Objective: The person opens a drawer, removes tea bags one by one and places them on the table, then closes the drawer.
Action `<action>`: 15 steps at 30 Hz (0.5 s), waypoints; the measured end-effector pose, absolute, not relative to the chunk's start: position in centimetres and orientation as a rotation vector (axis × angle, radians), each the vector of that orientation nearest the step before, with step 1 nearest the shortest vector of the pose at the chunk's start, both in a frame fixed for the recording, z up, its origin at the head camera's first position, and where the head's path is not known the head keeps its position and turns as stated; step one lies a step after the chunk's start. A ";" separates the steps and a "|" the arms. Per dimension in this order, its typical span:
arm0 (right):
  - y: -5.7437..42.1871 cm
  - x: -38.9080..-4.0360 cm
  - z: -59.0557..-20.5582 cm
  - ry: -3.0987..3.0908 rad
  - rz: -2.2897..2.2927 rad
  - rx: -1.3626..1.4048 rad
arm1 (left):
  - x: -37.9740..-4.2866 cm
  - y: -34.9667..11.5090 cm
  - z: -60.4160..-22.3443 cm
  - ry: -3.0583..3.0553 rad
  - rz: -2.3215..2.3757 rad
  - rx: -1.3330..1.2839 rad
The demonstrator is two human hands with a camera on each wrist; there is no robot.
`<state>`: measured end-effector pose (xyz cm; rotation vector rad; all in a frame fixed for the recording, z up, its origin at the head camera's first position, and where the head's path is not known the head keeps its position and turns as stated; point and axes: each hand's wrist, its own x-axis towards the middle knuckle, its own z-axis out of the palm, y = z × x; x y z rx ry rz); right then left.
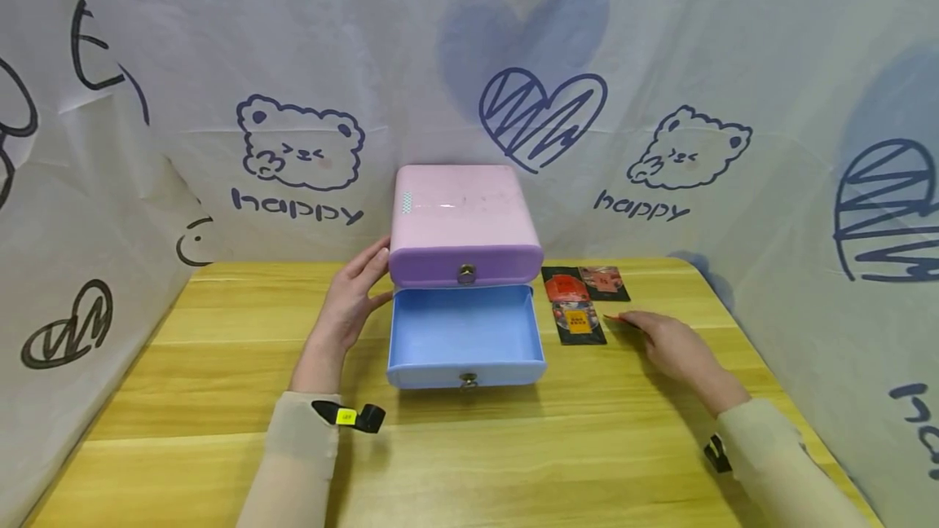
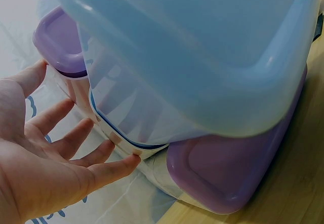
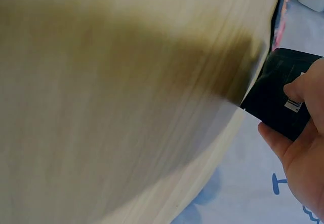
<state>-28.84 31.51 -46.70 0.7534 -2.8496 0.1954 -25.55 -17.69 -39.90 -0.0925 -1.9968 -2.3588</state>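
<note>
The white cloth point(image 1: 411, 55) with blue drawings fills the space behind you, its lettering cut off at the right. Your wooden table point(image 1: 191, 381) runs out of the bottom of the head view. On it stands the pink drawer unit point(image 1: 462, 210); its blue lower drawer point(image 1: 469, 328) is pulled out, its back end hidden under the purple front above. Your left hand point(image 1: 348, 292) has its fingers spread, tips against the unit's side; the head view hides some of them. Your right hand point(image 1: 675, 349), cropped in its wrist view, pinches a dark packet point(image 3: 273, 92), seen almost edge-on from above, its barcode partly under your thumb. Just beside it, right of the unit, lie three flat packets point(image 1: 577, 323), their print too small to read.
</note>
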 end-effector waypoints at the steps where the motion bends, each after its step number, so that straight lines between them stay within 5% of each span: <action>1: 31.5 -28.9 -46.8 -2.861 0.195 0.754 | -25.6 -17.7 -39.9 -1.999 -2.358 -0.092; 15: 31.2 -29.8 -47.3 -3.066 0.194 0.726 | -25.4 -17.7 -39.9 -1.997 -2.358 -0.099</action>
